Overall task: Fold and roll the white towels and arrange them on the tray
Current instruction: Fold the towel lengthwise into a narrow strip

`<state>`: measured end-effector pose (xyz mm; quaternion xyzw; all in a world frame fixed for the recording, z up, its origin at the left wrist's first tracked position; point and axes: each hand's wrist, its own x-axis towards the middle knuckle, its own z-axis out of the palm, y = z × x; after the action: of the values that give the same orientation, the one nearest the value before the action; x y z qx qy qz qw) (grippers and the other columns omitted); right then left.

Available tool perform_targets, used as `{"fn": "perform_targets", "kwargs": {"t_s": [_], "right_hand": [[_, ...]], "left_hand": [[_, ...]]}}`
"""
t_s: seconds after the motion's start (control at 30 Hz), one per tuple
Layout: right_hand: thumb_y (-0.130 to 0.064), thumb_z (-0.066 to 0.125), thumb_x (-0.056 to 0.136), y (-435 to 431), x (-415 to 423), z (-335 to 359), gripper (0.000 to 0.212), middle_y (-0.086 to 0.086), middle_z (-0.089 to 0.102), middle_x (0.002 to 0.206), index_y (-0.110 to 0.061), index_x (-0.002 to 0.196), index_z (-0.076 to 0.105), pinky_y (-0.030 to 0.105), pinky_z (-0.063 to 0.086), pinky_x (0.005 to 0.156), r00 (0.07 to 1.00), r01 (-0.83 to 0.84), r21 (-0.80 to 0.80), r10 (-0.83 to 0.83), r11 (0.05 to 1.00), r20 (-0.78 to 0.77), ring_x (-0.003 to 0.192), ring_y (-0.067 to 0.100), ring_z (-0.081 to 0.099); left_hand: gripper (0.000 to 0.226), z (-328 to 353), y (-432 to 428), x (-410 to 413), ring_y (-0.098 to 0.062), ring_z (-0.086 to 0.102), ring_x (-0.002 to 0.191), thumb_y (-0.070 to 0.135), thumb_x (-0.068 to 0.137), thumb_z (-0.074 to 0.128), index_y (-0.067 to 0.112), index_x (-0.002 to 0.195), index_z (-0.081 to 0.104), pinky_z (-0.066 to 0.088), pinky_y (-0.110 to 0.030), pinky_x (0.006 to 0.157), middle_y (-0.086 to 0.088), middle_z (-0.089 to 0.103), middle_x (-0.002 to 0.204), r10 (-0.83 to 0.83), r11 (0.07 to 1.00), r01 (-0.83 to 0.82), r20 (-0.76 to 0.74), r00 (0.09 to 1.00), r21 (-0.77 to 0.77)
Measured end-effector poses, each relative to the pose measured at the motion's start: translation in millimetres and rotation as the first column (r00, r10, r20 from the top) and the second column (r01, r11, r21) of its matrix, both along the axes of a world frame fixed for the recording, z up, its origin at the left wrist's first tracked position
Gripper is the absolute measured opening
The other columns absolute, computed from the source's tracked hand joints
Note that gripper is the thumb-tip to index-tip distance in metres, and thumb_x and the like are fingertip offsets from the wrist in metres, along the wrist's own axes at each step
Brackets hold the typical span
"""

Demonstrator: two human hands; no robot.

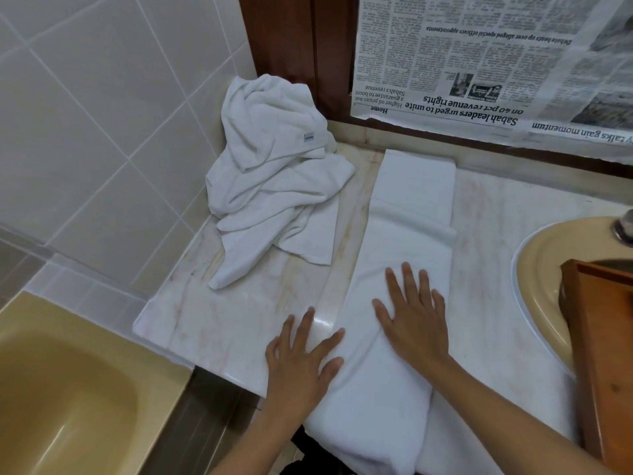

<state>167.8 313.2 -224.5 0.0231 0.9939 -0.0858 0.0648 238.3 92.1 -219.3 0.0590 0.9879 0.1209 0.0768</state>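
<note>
Lighting's soft and even, warm indoor light that looks to come from overhead. No hard shadows, just faint grey ones in the folds of the crumpled towel (274, 186). The folded towel (407, 269) is nearly blown out, with barely any texture. There's a small glare patch on the marble counter (239, 320) and a sheen streak in the yellow tub (68, 406). The wide angle bows the wall tiles (85, 114), and everything's slightly smeary.
</note>
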Motion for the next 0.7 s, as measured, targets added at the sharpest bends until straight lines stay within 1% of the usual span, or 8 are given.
{"fn": "perform_targets", "kwargs": {"t_s": [0.07,0.17,0.3,0.33,0.4,0.47,0.57,0.7], "right_hand": [[-0.067,0.007,0.093,10,-23,0,0.072,-0.003,-0.002,0.166,-0.034,0.157,0.005,0.046,0.010,0.119,1.000,0.001,0.020,-0.001,1.000,0.011,0.152,0.026,-0.003],[-0.064,0.011,0.098,21,-53,3,0.066,-0.003,-0.007,0.165,-0.035,0.157,0.000,0.046,0.007,0.120,0.998,0.004,0.035,-0.006,0.999,0.067,0.152,0.025,-0.008],[-0.050,0.024,0.103,1,-49,22,0.066,0.007,-0.009,0.165,-0.022,0.158,0.001,0.047,0.006,0.122,0.986,0.118,-0.067,-0.108,0.991,0.130,0.151,0.030,-0.008],[-0.049,0.024,0.103,-11,-36,22,0.065,0.009,-0.009,0.165,-0.022,0.158,0.001,0.047,0.006,0.122,0.992,0.077,-0.095,-0.067,0.992,0.105,0.151,0.031,-0.007],[-0.051,0.017,0.101,-32,0,15,0.062,0.003,-0.010,0.164,-0.028,0.157,0.004,0.046,0.009,0.121,0.994,-0.098,-0.134,0.104,0.986,0.041,0.152,0.027,-0.006],[-0.055,0.012,0.100,-33,24,5,0.061,-0.004,-0.006,0.164,-0.033,0.157,0.010,0.044,0.012,0.121,0.986,-0.167,-0.137,0.169,0.976,0.005,0.152,0.021,-0.003],[-0.062,0.010,0.098,-11,30,-2,0.062,-0.012,-0.010,0.164,-0.040,0.156,0.006,0.039,0.004,0.120,0.995,-0.103,-0.093,0.103,0.990,0.002,0.151,0.014,-0.013],[-0.072,0.010,0.092,3,18,0,0.068,-0.010,-0.010,0.164,-0.046,0.154,0.002,0.047,0.007,0.120,0.998,-0.053,-0.045,0.054,0.998,0.015,0.151,0.019,-0.011]], "left_hand": [[0.045,4,7,-21,-0.026,0.008,0.146,0.070,0.094,0.023,0.064,0.139,0.028,0.026,-0.051,0.108,0.006,0.013,0.163,-0.004,1.000,0.004,0.015,1.000,0.022],[0.048,11,18,-48,-0.023,-0.014,0.148,0.072,0.092,0.020,0.067,0.140,0.018,0.005,-0.047,0.115,0.013,-0.012,0.162,0.006,0.999,-0.010,0.150,0.989,0.031],[0.058,14,27,-60,-0.021,-0.019,0.147,0.079,0.083,0.010,0.067,0.140,0.013,0.003,-0.047,0.115,0.014,-0.018,0.161,0.030,0.999,-0.034,0.199,0.979,0.018],[0.062,12,27,-59,-0.021,-0.020,0.147,0.081,0.079,0.005,0.069,0.139,0.011,0.003,-0.046,0.115,0.014,-0.018,0.161,0.036,0.999,-0.040,0.185,0.982,0.021],[0.062,9,24,-57,-0.020,-0.020,0.147,0.082,0.077,0.000,0.072,0.137,0.007,0.002,-0.045,0.115,0.015,-0.019,0.161,0.032,0.999,-0.036,0.157,0.987,0.026],[0.053,8,23,-57,-0.019,-0.022,0.147,0.081,0.082,0.006,0.074,0.135,0.003,0.001,-0.044,0.116,0.016,-0.022,0.159,0.016,0.999,-0.020,0.157,0.987,0.027],[0.046,9,20,-56,-0.017,-0.027,0.145,0.075,0.089,0.018,0.075,0.132,0.002,-0.001,-0.044,0.117,0.018,-0.027,0.157,-0.009,0.999,0.000,0.169,0.986,0.051],[0.056,14,12,-60,-0.015,-0.033,0.142,0.078,0.087,0.029,0.074,0.135,0.000,-0.003,-0.044,0.116,0.019,-0.034,0.154,-0.087,0.995,0.075,0.239,0.967,0.061]]}}
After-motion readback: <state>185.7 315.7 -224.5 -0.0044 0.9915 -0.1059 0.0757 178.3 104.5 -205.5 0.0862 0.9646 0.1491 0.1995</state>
